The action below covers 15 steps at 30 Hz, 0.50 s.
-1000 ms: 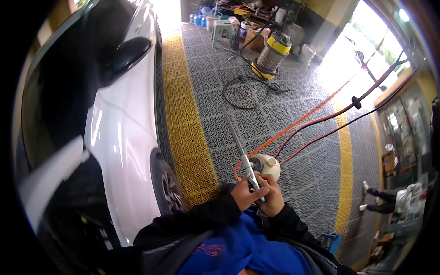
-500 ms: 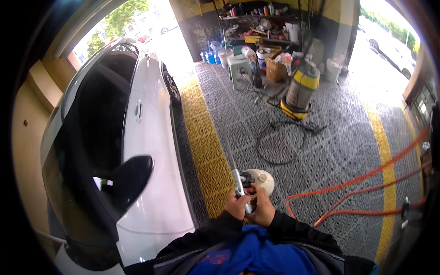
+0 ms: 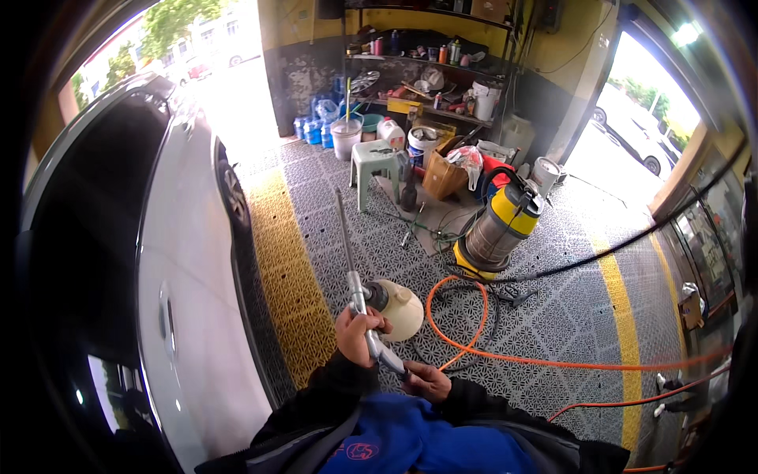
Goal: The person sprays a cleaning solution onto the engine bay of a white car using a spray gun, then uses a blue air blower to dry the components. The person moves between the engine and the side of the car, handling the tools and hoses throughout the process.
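Observation:
My left hand [image 3: 362, 332] is wrapped round the grey body of a spray gun [image 3: 357, 290]. The gun's thin lance points away from me and slightly left. A cream plastic bottle [image 3: 405, 320] hangs from a dark collar on the gun's right side. My right hand [image 3: 429, 383] is closed at the butt of the gun's handle, its fingers together. An orange hose [image 3: 483, 316] runs into this right hand; the joint between hose and gun is hidden by the fingers.
A white car [image 3: 189, 316] stands close on my left. Ahead are a yellow vacuum cleaner [image 3: 505, 225], a pale green stool [image 3: 374, 164], a cardboard box [image 3: 444, 175] and loaded shelves [image 3: 430, 59]. The orange hose loops in front of the vacuum; a black cable [image 3: 608, 251] crosses on the right.
My right hand has moved from beside the bottle to the handle's butt, where it meets the orange hose. The hose now loops ahead of me. The view has shifted, with the car further left.

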Each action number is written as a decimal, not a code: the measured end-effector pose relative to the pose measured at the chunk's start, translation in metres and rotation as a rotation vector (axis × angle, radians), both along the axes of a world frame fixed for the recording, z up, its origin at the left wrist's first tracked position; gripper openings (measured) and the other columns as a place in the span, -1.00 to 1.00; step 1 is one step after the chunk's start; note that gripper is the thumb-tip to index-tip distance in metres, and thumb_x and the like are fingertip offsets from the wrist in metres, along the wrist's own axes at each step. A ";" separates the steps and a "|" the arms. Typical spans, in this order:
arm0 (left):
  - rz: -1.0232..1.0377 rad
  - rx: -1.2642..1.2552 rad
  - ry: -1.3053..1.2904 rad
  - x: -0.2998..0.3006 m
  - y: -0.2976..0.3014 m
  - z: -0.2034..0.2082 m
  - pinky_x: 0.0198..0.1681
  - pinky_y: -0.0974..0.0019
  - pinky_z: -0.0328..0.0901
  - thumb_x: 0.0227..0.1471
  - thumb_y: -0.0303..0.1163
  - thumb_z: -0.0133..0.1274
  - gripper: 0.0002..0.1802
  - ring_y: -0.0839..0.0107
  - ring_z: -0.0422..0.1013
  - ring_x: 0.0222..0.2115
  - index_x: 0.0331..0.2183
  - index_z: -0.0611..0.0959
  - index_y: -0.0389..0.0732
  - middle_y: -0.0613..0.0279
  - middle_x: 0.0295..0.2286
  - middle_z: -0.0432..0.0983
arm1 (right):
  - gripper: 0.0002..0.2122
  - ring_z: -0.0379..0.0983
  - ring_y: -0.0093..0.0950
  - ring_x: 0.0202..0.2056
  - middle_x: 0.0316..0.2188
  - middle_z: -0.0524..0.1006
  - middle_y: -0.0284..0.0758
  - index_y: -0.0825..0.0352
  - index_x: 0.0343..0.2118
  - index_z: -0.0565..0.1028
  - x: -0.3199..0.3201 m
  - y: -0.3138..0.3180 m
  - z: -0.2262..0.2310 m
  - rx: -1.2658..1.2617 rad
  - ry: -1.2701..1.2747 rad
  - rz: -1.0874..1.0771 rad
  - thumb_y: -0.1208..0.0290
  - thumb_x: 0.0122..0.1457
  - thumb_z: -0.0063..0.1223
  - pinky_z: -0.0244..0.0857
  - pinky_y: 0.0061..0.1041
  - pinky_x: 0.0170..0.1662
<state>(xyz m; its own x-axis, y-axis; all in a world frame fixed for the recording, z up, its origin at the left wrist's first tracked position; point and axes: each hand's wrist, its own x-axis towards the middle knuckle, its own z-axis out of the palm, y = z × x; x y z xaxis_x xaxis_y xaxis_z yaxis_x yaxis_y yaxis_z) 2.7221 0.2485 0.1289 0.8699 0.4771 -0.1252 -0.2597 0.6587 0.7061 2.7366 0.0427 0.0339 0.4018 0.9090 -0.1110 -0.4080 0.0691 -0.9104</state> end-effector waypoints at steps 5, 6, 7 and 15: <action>-0.133 0.056 -0.016 0.147 0.117 0.042 -0.43 0.20 0.34 -0.17 -0.45 -0.08 -0.88 0.18 0.39 -0.57 -0.51 0.41 -0.31 0.10 -0.58 0.36 | -0.68 0.29 -0.67 -0.38 -0.45 0.41 -0.45 0.38 -0.10 0.38 0.122 0.118 0.066 -0.236 -0.336 -0.185 0.19 0.30 -0.10 0.23 -0.61 -0.29; -0.141 0.030 -0.035 0.168 0.138 0.040 -0.42 0.19 0.35 -0.18 -0.44 -0.08 -0.87 0.17 0.39 -0.56 -0.51 0.41 -0.31 0.10 -0.58 0.36 | -0.68 0.30 -0.66 -0.38 -0.45 0.42 -0.43 0.39 -0.09 0.38 0.143 0.138 0.074 -0.260 -0.366 -0.188 0.20 0.30 -0.10 0.24 -0.60 -0.29; -0.154 0.029 -0.055 0.189 0.161 0.037 -0.39 0.19 0.35 -0.18 -0.46 -0.07 -0.88 0.18 0.40 -0.54 -0.50 0.42 -0.31 0.10 -0.57 0.37 | -0.68 0.31 -0.65 -0.38 -0.45 0.44 -0.42 0.40 -0.09 0.39 0.167 0.158 0.076 -0.284 -0.397 -0.190 0.21 0.29 -0.09 0.25 -0.59 -0.28; -0.035 0.186 0.003 0.398 0.384 -0.014 -0.35 0.14 0.37 -0.08 -0.41 -0.09 -0.87 0.21 0.38 -0.50 -0.43 0.37 -0.25 0.13 -0.52 0.33 | -0.66 0.47 -0.42 -0.47 -0.50 0.52 -0.18 0.38 -0.03 0.42 0.394 0.350 0.026 -0.239 -0.591 -0.175 0.27 0.22 0.04 0.33 -0.40 -0.34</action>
<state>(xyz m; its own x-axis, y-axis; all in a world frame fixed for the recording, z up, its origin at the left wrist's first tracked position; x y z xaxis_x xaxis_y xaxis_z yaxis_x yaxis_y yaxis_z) 3.1202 0.6330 0.1151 0.8860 0.4619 -0.0401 -0.2367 0.5251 0.8175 3.1308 0.3928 0.0595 0.5968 0.8022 -0.0172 0.1635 -0.1426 -0.9762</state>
